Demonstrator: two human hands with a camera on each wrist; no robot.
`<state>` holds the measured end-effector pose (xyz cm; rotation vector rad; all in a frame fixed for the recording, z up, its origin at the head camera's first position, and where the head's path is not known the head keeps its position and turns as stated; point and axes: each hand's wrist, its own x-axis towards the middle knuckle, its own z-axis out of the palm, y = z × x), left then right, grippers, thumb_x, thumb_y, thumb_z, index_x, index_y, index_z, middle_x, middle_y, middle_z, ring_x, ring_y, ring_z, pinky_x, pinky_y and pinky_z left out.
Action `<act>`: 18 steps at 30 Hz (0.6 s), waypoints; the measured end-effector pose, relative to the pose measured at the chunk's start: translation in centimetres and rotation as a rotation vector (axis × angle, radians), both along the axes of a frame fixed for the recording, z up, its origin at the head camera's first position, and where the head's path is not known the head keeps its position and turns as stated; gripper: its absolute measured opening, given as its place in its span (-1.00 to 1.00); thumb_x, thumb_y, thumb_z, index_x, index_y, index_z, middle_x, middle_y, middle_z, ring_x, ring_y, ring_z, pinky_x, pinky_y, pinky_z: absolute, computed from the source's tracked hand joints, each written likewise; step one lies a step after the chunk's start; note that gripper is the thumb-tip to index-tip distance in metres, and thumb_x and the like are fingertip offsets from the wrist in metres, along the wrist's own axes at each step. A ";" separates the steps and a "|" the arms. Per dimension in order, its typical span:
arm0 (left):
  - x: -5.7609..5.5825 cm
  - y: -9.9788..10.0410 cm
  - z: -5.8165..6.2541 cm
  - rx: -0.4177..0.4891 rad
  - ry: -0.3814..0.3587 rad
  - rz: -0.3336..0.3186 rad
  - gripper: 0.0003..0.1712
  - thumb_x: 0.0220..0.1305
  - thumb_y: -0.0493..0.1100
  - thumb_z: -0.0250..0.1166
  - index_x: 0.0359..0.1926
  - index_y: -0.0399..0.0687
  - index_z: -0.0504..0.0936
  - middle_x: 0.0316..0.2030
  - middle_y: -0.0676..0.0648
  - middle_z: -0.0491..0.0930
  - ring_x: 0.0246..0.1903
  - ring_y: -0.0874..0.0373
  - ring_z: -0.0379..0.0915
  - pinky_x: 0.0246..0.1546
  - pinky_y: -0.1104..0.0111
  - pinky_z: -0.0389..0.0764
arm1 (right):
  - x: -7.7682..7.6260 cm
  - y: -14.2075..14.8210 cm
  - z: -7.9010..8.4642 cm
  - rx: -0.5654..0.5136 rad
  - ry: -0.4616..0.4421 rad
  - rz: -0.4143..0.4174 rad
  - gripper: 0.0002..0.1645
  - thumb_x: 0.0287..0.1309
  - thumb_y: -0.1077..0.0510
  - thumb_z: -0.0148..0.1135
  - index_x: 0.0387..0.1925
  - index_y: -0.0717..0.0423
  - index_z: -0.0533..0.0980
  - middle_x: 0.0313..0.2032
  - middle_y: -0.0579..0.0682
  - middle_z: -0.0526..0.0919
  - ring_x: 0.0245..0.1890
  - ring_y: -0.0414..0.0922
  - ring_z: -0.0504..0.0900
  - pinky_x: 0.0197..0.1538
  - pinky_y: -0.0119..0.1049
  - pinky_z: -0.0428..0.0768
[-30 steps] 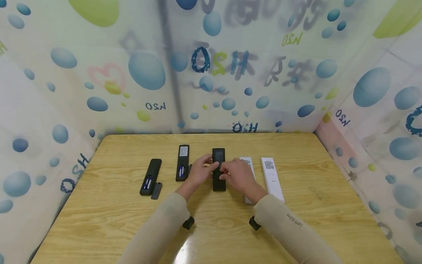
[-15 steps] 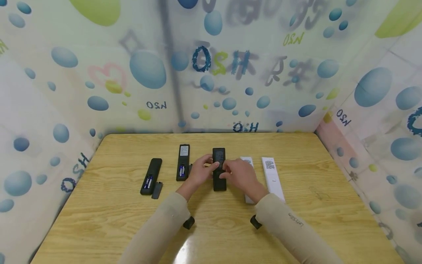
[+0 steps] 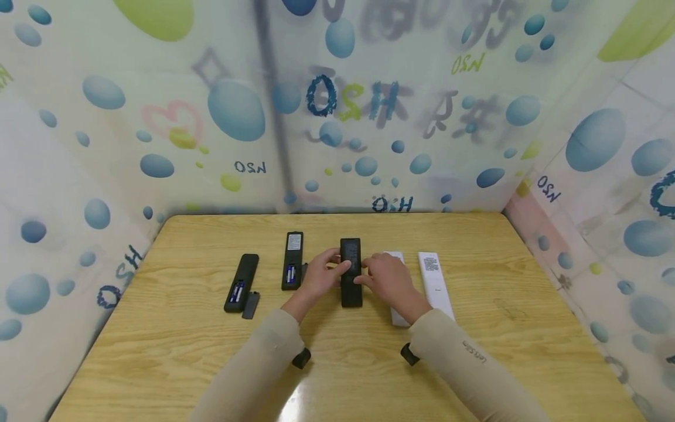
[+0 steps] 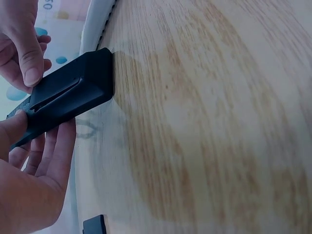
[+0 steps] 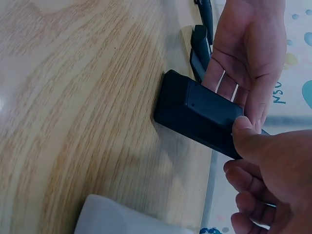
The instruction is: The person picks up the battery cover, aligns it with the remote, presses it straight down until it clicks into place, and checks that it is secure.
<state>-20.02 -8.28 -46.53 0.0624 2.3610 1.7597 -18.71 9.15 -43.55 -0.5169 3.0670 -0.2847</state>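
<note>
A black remote control (image 3: 350,293) is tilted up off the table, its back facing up. My left hand (image 3: 319,274) grips it from the left, thumb on top and fingers beneath. On its lower back lies the battery cover (image 4: 56,87); a narrow dark gap runs along the cover's side, wider towards the thumbs. The right hand (image 3: 389,280) is at the remote's right edge. Its thumb (image 5: 246,136) rests on the end of the cover, the other fingers curled beside the remote. What the right index fingertip touches is partly hidden.
Two black remotes, one at far left (image 3: 246,272) and one nearer (image 3: 293,246), show batteries in open compartments. A loose cover (image 3: 251,305) lies beside the first. White remotes (image 3: 435,284) lie on the right, one partly under my right arm. The wooden table (image 3: 348,363) ends at a patterned wall.
My right hand has shifted slightly right, from over the remote's middle to its right edge. The left hand keeps its grip, and the remote has barely moved.
</note>
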 end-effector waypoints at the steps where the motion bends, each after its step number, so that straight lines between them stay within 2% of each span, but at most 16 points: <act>1: 0.0 0.0 0.0 0.002 -0.002 0.000 -0.54 0.35 -0.05 0.25 0.25 0.08 0.51 0.01 -0.19 0.53 -0.11 -0.03 0.59 -0.21 0.16 0.74 | 0.0 0.0 0.0 0.003 0.003 0.001 -0.50 0.12 -0.25 0.29 -0.15 0.05 0.67 -0.45 -0.11 0.59 -0.42 -0.16 0.50 -0.34 -0.26 0.54; 8: 0.1 0.0 -0.1 0.005 -0.002 -0.002 -0.54 0.36 -0.03 0.24 0.25 0.09 0.50 0.02 -0.19 0.53 -0.09 -0.02 0.60 -0.23 0.16 0.74 | 0.0 0.0 -0.3 -0.004 -0.001 0.001 -0.50 0.11 -0.25 0.31 -0.13 0.04 0.66 -0.44 -0.11 0.61 -0.41 -0.17 0.51 -0.31 -0.26 0.56; 18: 0.0 0.1 -0.3 0.019 0.000 -0.022 -0.55 0.37 -0.03 0.22 0.26 0.11 0.50 0.02 -0.19 0.52 -0.16 0.01 0.62 -0.24 0.11 0.73 | 0.0 0.1 -0.6 -0.132 -0.079 -0.069 -0.52 0.10 -0.18 0.38 -0.13 0.09 0.65 -0.42 -0.08 0.60 -0.45 -0.20 0.49 -0.35 -0.31 0.53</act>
